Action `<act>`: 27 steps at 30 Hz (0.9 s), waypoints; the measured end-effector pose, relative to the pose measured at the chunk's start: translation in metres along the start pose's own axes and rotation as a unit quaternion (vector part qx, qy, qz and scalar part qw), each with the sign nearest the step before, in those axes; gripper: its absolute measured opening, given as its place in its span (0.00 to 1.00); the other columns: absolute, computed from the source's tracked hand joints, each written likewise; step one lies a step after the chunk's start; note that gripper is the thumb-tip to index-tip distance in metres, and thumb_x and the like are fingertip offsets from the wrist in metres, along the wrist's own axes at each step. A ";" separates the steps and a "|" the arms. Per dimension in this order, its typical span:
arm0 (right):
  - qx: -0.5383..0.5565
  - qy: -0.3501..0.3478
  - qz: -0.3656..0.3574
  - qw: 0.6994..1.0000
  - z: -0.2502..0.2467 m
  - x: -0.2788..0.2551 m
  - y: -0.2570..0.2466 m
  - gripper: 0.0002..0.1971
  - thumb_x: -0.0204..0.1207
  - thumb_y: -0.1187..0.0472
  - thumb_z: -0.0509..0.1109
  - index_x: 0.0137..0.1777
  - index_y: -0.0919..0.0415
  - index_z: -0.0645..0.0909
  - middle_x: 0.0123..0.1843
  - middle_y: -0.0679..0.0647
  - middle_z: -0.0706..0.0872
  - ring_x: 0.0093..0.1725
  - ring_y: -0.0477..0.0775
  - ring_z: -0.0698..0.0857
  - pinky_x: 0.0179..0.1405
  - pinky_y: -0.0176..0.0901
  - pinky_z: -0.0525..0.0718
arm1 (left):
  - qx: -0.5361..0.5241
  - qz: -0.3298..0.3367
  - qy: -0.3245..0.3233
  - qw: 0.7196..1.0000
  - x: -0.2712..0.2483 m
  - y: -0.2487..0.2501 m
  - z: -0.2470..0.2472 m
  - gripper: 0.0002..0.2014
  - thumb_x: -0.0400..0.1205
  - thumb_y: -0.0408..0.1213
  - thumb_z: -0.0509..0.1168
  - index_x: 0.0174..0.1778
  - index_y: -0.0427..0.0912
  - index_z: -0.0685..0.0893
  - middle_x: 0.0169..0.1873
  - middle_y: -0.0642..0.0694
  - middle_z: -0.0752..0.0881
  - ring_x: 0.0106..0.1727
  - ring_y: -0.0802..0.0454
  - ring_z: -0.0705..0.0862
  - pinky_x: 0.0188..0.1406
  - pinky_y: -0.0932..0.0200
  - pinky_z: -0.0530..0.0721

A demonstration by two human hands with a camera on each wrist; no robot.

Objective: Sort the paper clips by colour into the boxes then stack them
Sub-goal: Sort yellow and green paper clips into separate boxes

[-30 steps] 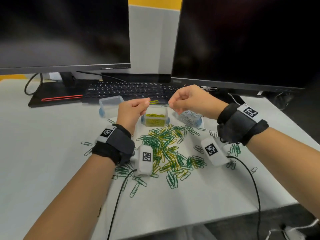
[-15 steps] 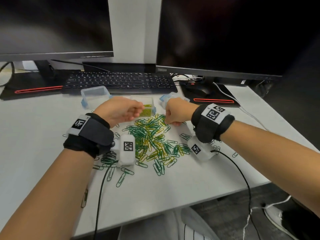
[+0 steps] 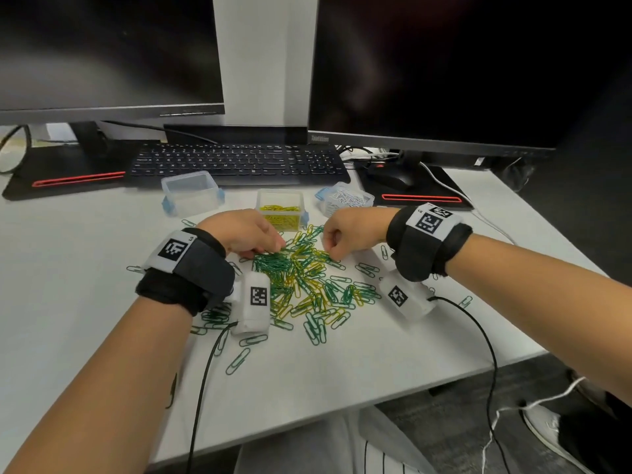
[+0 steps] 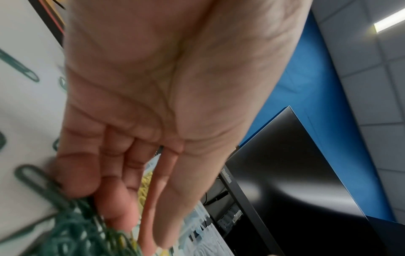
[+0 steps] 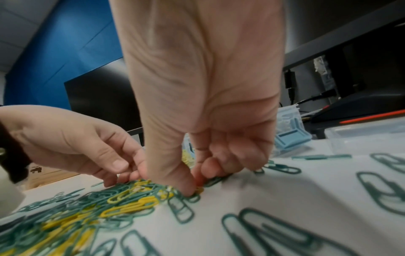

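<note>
Clips in green and yellow (image 3: 301, 278) lie heaped between both hands, just near of the yellow box (image 3: 280, 200); the right hand (image 3: 352, 230) is pinched on a yellow clip (image 5: 198, 189), the left hand (image 3: 246, 234) is spread loosely, fingertips on the pile's far left edge

Left hand (image 4: 166, 97) palm up close, straight fingertips (image 4: 76, 175) on blurred green paper clips (image 4: 72, 230), dark monitor (image 4: 306, 181) beyond.

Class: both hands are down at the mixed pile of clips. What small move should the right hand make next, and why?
Probably lift the right hand and carry its clip to the yellow box. Its fingers seem to pinch a yellow clip at the pile's edge, and that box already holds yellow clips.
</note>
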State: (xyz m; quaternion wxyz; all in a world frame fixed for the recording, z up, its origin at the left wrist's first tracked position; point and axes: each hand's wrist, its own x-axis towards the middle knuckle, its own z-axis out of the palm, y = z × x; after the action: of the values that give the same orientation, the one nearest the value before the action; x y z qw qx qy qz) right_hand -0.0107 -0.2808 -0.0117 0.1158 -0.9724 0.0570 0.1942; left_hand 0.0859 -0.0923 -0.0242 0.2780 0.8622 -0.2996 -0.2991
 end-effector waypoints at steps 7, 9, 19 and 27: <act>0.055 0.013 -0.043 0.997 -0.004 -0.005 0.004 0.05 0.75 0.60 0.71 0.38 0.54 0.80 0.34 0.47 0.83 0.32 0.47 0.81 0.34 0.35 0.79 | 0.002 -0.005 0.046 0.999 0.000 -0.002 -0.003 0.04 0.78 0.34 0.71 0.42 0.49 0.87 0.42 0.50 0.84 0.42 0.53 0.79 0.50 0.57 0.76; 0.119 0.054 -0.035 0.991 -0.009 -0.006 0.007 0.02 0.75 0.64 0.71 0.44 0.57 0.80 0.34 0.49 0.84 0.29 0.48 0.82 0.32 0.35 0.80 | 0.019 -0.006 0.039 0.999 -0.003 -0.001 -0.001 0.05 0.77 0.35 0.72 0.47 0.48 0.88 0.50 0.47 0.83 0.53 0.47 0.80 0.53 0.57 0.75; 0.010 0.007 0.027 1.000 -0.027 -0.009 -0.003 0.09 0.79 0.60 0.65 0.52 0.55 0.87 0.35 0.48 0.82 0.30 0.48 0.80 0.34 0.39 0.82 | 0.060 -0.003 0.005 0.998 0.002 -0.004 -0.001 0.06 0.72 0.34 0.77 0.38 0.48 0.87 0.38 0.53 0.85 0.51 0.48 0.82 0.63 0.50 0.77; 0.500 0.046 0.133 0.854 -0.006 0.015 -0.013 0.03 0.76 0.68 0.59 0.42 0.63 0.74 0.30 0.56 0.72 0.24 0.50 0.70 0.21 0.36 0.69 | -0.114 -0.009 0.037 0.993 -0.002 -0.014 -0.018 0.05 0.74 0.30 0.75 0.40 0.44 0.86 0.39 0.41 0.91 0.31 0.56 0.83 0.32 0.61 0.75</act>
State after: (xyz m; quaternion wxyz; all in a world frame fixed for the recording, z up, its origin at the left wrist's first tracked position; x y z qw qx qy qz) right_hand 0.0069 -0.2708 -0.0098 0.5571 -0.7741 0.2808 0.1076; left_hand 0.1017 -0.0763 -0.0204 0.3828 0.8382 -0.2451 -0.3014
